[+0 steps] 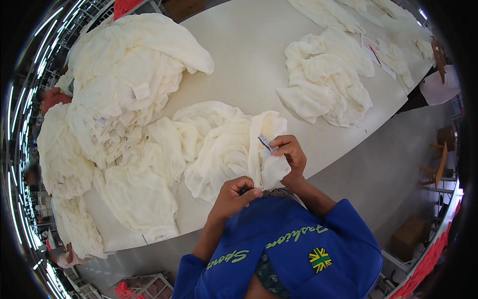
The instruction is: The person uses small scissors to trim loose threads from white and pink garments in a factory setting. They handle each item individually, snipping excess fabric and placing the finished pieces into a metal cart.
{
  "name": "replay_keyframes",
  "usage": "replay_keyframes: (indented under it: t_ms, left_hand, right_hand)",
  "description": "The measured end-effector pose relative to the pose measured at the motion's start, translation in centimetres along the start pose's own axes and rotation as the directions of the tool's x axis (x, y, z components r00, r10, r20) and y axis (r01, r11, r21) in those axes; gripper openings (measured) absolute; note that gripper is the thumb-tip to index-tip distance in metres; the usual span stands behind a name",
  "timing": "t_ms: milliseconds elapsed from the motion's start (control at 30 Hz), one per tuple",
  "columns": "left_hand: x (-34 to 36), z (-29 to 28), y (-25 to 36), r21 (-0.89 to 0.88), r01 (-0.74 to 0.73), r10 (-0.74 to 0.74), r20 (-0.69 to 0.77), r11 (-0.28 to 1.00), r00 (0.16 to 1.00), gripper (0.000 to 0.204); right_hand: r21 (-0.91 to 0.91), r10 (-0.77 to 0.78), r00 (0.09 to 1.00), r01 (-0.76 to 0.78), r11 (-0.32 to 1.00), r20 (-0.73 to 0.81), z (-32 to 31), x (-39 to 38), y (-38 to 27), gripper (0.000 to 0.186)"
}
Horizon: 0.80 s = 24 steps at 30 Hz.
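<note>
A cream sheer garment (224, 149) lies bunched in front of me, its edge lifted between my hands. My left hand (234, 197) is closed at the garment's lower edge, around a small dark object that I cannot make out. My right hand (291, 154) pinches a small grey-blue label (264, 142) on the garment's right part, a little higher than my left hand. More of the cream fabric (137, 194) spreads across the table to the left of my hands.
The pale table (239, 60) carries a tall cream fabric pile (124, 74) at left and a smaller heap (323, 74) at right. A white sheet (386, 70) lies beyond it. Co-workers (438, 87) (52, 97) are at the sides. A wooden chair (437, 169) and cardboard box (408, 236) stand right.
</note>
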<state>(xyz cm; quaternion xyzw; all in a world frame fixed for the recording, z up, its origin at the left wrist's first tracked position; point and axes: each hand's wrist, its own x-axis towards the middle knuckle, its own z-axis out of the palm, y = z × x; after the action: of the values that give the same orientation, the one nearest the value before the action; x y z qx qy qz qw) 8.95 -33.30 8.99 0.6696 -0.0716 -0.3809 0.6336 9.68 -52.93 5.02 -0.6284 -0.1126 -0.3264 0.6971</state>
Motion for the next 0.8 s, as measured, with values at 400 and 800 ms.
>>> replay_keyframes:
  t_ms: [400, 800]
  left_hand:
    - [0.1, -1.6, 2.8, -0.071, -0.206, 0.179, -0.279, 0.976, 0.943, 0.020]
    - [2.0, -1.3, 3.6, 0.003, -0.167, 0.150, -0.464, 0.986, 0.873, 0.016]
  right_hand:
    - [-0.107, -0.114, 0.985, 0.128, 0.986, 0.131, 0.5, 0.3, -1.7, 0.025]
    - [-0.084, -0.090, 0.948, 0.121, 0.989, 0.306, 0.5, -0.3, -2.8, 0.025]
